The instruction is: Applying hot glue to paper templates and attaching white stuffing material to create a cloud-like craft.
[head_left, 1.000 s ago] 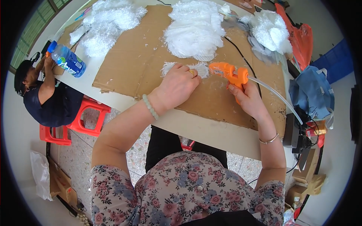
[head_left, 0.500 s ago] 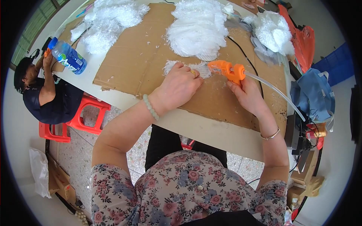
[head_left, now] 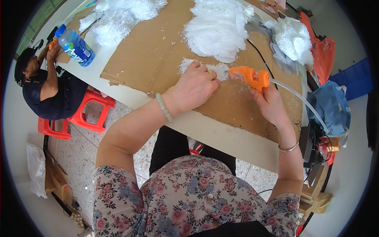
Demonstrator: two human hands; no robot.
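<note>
My right hand [head_left: 271, 106] is wrapped round the handle of an orange hot glue gun [head_left: 249, 76]. A long translucent glue stick [head_left: 298, 93] runs out of its back and curves down to the right. The gun's nozzle points left, at the right end of a small white fringed strip [head_left: 211, 68] on the cardboard. My left hand [head_left: 195, 87] is closed over the near side of this strip, with curled fingers that hide part of it. Whether glue is coming out cannot be made out.
The cardboard sheet [head_left: 146, 59] covers much of the white table. Beyond my hands lies a stack of white fringed pieces [head_left: 216, 29], with fluffy white heaps [head_left: 125, 17] to the left and right. A bottle [head_left: 77, 47] stands near a co-worker [head_left: 47, 85]. A black cable [head_left: 258, 53] crosses the cardboard.
The whole view has shifted a little, so the table's contents appear farther right. Both hands keep their grips, and the gun's nozzle stays by the strip's right end.
</note>
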